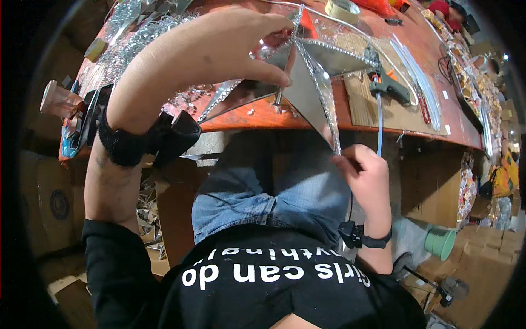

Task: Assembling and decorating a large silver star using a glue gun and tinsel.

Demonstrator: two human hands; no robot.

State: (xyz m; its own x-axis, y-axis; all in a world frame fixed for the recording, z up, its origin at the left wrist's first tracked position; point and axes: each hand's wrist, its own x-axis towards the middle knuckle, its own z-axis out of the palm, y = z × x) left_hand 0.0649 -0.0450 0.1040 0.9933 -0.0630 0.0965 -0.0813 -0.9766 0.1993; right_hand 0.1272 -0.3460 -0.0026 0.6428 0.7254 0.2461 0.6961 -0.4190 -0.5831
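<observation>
A mirror-like silver star [309, 82] with glittery silver trim along its edges is held up over the table's near edge. My left hand [235, 46] is closed on its upper left side, thumb on the front face and fingers partly hidden behind. With its fingertips, my right hand [366, 167] pinches the lower point of the star, where the trim ends. To the right, a dark green glue gun [390, 88] lies on a piece of cardboard [361, 112]. A pale glue stick [379, 123] extends from it past the table edge.
Silver tinsel [145, 41] is heaped at the far left of the red table [241, 118]. A tape roll [342, 10] and white cable [356, 30] lie at the back. Clear sticks [419, 82] lie at right. A pink plastic cup [57, 98] is at left; a green bucket [440, 243] stands below right.
</observation>
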